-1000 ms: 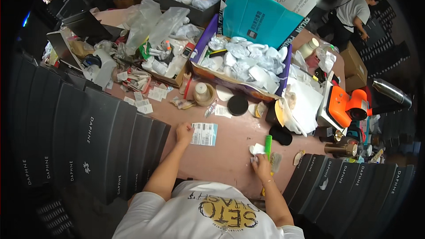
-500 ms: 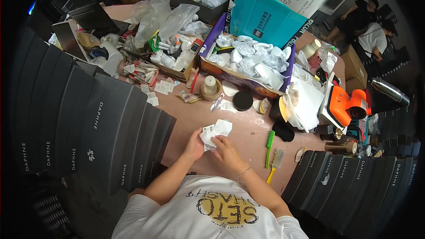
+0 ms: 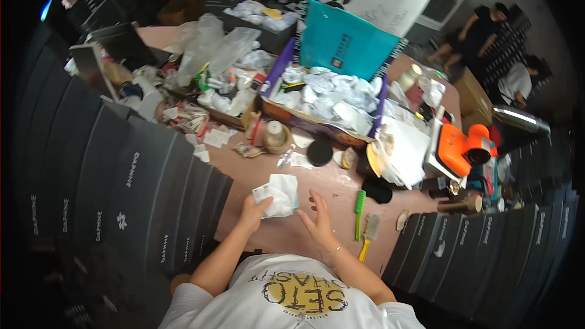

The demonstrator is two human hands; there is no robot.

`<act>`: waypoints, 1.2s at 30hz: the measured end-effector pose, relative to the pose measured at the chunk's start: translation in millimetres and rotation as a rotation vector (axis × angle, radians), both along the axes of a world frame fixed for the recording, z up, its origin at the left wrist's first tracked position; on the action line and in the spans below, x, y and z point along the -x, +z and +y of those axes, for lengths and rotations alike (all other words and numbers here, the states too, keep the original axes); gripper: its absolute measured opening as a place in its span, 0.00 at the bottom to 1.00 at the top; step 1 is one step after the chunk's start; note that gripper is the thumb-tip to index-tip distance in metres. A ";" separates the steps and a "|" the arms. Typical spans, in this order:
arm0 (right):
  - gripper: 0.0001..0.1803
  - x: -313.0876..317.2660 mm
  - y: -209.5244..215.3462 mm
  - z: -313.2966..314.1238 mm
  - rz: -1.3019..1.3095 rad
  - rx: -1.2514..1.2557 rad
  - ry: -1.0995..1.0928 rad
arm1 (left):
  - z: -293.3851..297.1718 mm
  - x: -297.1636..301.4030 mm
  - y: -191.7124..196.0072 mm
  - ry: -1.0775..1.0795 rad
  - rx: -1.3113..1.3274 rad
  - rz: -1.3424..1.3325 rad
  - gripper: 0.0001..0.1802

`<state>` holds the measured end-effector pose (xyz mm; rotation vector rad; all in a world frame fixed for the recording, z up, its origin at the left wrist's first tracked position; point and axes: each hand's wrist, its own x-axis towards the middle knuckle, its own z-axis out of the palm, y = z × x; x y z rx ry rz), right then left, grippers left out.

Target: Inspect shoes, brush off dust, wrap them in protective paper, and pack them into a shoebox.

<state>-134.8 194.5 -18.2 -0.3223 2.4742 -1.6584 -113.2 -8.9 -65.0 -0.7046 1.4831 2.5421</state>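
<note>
My left hand point(image 3: 252, 213) grips a small bunch of white paper slips point(image 3: 283, 195), pinched at their left edge over the table. One slip has a printed label area, and the slips fan out slightly. To the right, clear of the paper, my right hand point(image 3: 319, 220) is empty with its fingers apart. Right of that hand lie a green brush point(image 3: 359, 214) and a yellow-handled brush point(image 3: 368, 233). Beyond the slips sit a round black tin or lid point(image 3: 319, 153) and a stack of cups point(image 3: 275, 137).
Dark shoe boxes stand stacked at left point(image 3: 149, 189) and right point(image 3: 463, 244). A purple-edged box point(image 3: 283, 113) full of crumpled white paper fills the back. An orange device point(image 3: 454, 149) is at right. Two people are at the far right.
My right hand has let go of the paper slips and moved right, its fingers opening. My left hand keeps the slips, now more spread. The whole view has shifted slightly.
</note>
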 end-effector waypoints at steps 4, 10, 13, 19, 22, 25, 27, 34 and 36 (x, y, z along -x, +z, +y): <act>0.34 -1.6 -21.6 27.3 -0.492 0.358 -0.036 | 0.4 10.9 39.1 -0.180 -0.023 0.032 0.16; 0.22 -15.7 -12.3 44.6 -0.858 0.823 -0.152 | 56.8 18.0 36.9 -0.342 -0.024 0.017 0.18; 0.21 -17.7 -16.0 76.7 -0.694 0.584 -0.123 | 77.7 25.5 46.9 -0.406 0.000 0.062 0.18; 0.19 -18.7 -5.6 174.0 -0.488 0.489 -0.402 | 123.9 71.0 64.3 -0.775 0.879 0.642 0.28; 0.18 -24.1 14.0 214.1 -0.392 0.475 -0.580 | 180.1 115.9 79.6 -0.923 1.217 1.086 0.36; 0.19 -35.3 17.5 251.1 -0.355 0.520 -0.674 | 236.4 163.1 76.6 -1.066 1.682 1.205 0.46; 0.20 -41.4 7.3 268.7 -0.332 0.545 -0.722 | 267.6 193.4 78.7 -1.172 1.679 1.179 0.48; 0.12 -21.6 8.2 278.2 -0.183 0.200 -0.771 | 338.0 251.2 30.7 -1.285 1.741 1.243 0.18; 0.09 5.9 22.1 277.6 -0.047 -0.012 -0.754 | 332.9 269.0 20.8 -1.261 1.551 1.050 0.11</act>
